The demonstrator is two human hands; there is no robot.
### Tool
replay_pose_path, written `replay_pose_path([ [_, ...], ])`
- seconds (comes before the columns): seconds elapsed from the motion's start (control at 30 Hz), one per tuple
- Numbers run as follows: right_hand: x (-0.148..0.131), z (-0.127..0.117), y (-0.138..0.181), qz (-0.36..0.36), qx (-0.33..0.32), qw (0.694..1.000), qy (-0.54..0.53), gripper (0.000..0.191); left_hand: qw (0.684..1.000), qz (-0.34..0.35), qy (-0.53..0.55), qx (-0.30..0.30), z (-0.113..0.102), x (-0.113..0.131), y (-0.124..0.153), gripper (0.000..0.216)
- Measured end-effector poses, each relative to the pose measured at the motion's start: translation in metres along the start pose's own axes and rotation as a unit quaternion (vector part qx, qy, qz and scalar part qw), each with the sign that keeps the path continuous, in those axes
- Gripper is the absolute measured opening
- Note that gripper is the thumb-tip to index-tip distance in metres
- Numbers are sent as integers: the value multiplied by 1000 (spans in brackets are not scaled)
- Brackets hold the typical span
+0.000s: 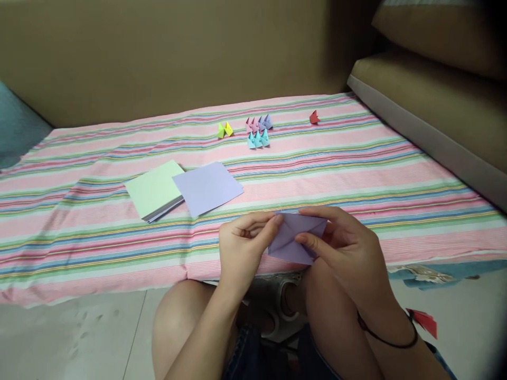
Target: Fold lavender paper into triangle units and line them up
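Observation:
A creased piece of purple origami paper is held above the knees, close to the front edge of the striped cloth. My left hand pinches its upper left corner between thumb and fingers. On the right side, my right hand grips the same paper, thumb on the near face and fingers behind. Fold lines run across the paper. Beyond the hands lie a flat purple sheet and a stack of paper topped with pale green, which the sheet's left corner overlaps or touches.
Small folded paper pieces stand farther back: yellow ones, pink ones, purple ones, blue ones and a red one. Brown cushions rise at the right. Something red shows beyond the right wrist.

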State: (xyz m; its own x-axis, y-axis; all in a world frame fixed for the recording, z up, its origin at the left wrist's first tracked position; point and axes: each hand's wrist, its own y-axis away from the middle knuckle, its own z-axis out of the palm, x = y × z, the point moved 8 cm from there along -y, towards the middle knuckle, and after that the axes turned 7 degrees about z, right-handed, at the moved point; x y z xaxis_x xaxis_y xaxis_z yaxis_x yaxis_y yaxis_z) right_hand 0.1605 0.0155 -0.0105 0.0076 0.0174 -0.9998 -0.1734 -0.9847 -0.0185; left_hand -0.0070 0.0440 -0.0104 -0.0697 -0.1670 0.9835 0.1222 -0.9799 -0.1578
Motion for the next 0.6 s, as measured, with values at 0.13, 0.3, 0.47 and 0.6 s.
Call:
replay_pose_path([
  [0.13,2,-1,0,25,3,1000,1,28,1000,-5,-4,0,-1,-1,0,6],
  [0.3,4,0,0,52,-2,998,-28,33,1000,-17,3,-11,0,-6,0,10],
  [0.47,18,9,-3,117,-58,986,-105,37,999,-32,7,-17,0,-11,-1,13],
  [0.6,29,13,-3,155,-75,977,-129,30,999,-36,12,-12,0,-14,-2,14],
])
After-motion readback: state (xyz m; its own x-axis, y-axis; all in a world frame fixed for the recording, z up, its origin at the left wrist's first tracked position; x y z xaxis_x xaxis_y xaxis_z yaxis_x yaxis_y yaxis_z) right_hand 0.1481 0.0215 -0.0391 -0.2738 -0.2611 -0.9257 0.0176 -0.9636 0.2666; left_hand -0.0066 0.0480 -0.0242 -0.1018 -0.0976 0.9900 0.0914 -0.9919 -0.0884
